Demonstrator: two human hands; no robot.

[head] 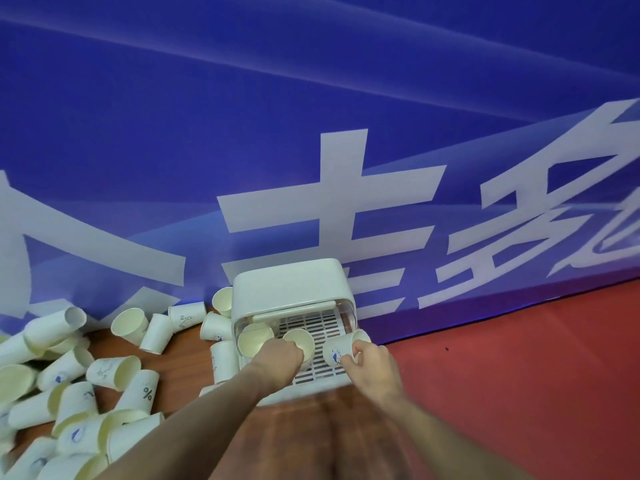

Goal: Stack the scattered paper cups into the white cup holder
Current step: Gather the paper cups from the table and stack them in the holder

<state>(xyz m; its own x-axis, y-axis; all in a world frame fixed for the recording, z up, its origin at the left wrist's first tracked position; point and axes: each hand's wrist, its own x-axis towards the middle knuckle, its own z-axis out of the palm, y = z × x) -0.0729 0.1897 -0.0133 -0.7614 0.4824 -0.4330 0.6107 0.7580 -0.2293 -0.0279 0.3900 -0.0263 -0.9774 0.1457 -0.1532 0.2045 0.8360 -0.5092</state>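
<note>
On tabletop (294, 431) by blue wall: cup holder (291, 289) nearly bare, one cup (254, 337) inside. Your left hand (280, 358) grips second cup (300, 339), right hand (370, 365) pinches third (337, 351) over grate. Most cups (69, 393) lie scattered left; task barely begun.

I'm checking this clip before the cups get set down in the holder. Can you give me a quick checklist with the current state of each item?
1. Left hand has a grip on a cup: ok.
2. Right hand has a grip on a logo cup: ok.
3. White cup holder lid raised: ok.
4. Bare slatted tray space behind the held cups: ok.
5. Scattered cups all cleared: not ok.
</note>
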